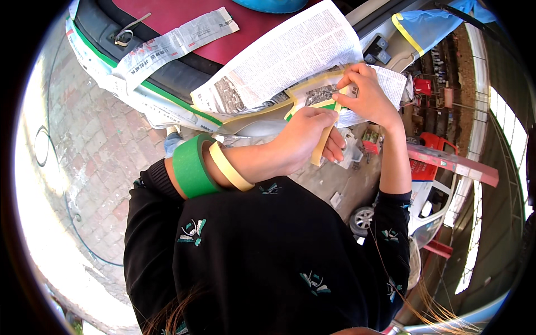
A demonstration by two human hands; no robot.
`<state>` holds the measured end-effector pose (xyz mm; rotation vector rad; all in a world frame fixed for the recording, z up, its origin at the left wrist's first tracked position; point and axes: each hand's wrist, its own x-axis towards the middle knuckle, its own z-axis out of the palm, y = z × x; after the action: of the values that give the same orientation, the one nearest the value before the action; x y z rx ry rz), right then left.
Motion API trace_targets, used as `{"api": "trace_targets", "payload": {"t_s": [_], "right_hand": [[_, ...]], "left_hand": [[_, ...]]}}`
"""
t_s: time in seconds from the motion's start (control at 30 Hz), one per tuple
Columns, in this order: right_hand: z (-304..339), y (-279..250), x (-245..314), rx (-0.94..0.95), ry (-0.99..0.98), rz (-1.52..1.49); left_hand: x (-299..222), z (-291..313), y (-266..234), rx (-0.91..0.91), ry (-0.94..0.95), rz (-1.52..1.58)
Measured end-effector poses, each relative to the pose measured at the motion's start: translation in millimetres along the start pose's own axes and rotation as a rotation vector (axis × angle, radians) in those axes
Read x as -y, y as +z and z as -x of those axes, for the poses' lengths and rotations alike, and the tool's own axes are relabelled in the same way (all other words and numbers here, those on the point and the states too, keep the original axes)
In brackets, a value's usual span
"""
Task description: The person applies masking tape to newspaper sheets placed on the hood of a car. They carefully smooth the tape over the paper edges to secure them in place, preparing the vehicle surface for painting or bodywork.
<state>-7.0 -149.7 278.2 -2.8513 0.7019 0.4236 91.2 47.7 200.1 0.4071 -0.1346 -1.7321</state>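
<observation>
My left hand (306, 134) grips a band of tan masking tape (324, 142); its fingers show on the far side of the band, and I cannot tell whether it is a roll seen edge-on. A wide green tape roll (192, 167) and a narrower pale yellow tape roll (229, 167) ring my left forearm. Just beyond, my right hand (365, 95) has thumb and forefinger closed on the upper end of the masking tape, against the newspaper sheet (321, 96) edged with yellow tape. A larger newspaper sheet (287, 58) lies over the vehicle's opening.
A newspaper strip (176, 50) crosses the dark rim of the vehicle's edge, which carries green tape. Blue plastic film (438, 28) hangs at the upper right, near a switch panel (377, 49). Brick paving (100, 167) lies left; a white-and-red vehicle (430, 201) stands right.
</observation>
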Motion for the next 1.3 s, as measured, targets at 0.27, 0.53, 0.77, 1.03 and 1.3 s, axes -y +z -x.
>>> {"api": "trace_targets", "payload": {"t_s": [0.27,0.53,0.77,1.03,1.3], "right_hand": [[7.6,-0.5,-24.3,0.007,-0.115,-0.12],[23.6,25.7,-32.1,-0.195,-0.208,-0.285],[27.2,29.0,-24.5,-0.211,-0.196,-0.32],[34.0,22.4,0.8,-0.038,-0.055,-0.47],[35.1,19.5,6.6,-0.034,-0.023,-0.448]], "left_hand": [[3.3,-1.5,4.6,-0.002,0.002,-0.001],[4.6,-0.4,7.9,-0.012,0.039,-0.062],[5.7,4.0,9.2,-0.014,0.056,-0.085],[6.9,1.1,2.9,0.033,0.016,-0.054],[15.2,8.0,7.9,-0.117,0.002,-0.023]]}}
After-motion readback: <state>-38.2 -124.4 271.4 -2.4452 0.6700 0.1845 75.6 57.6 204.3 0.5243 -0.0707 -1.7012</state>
